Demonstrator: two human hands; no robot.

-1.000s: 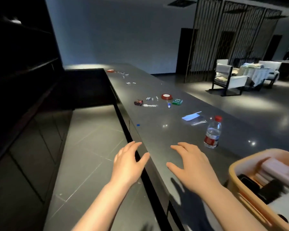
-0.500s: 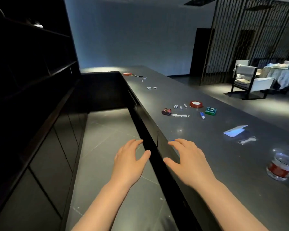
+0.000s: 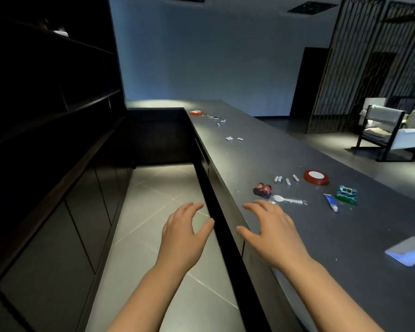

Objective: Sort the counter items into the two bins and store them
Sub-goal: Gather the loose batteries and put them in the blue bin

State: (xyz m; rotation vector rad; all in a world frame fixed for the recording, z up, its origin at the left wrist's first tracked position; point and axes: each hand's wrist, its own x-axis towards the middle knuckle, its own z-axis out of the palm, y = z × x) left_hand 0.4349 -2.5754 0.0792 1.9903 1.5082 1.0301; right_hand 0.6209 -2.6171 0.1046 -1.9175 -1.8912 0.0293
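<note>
Both my hands are empty, fingers loosely spread. My right hand [image 3: 271,232] hovers over the counter [image 3: 345,271] edge; my left hand [image 3: 182,238] hangs over the floor. Just beyond my right fingertips lie a plastic spoon [image 3: 286,200], two red batteries [image 3: 262,190], small white batteries [image 3: 285,180], a red tape roll [image 3: 316,177], a blue tube [image 3: 331,202] and a green packet [image 3: 346,194].

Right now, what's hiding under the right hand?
Only dark counter shows around the right hand, which holds nothing. The plastic spoon lies just past its fingers. Whatever is directly beneath the palm is covered.
</note>
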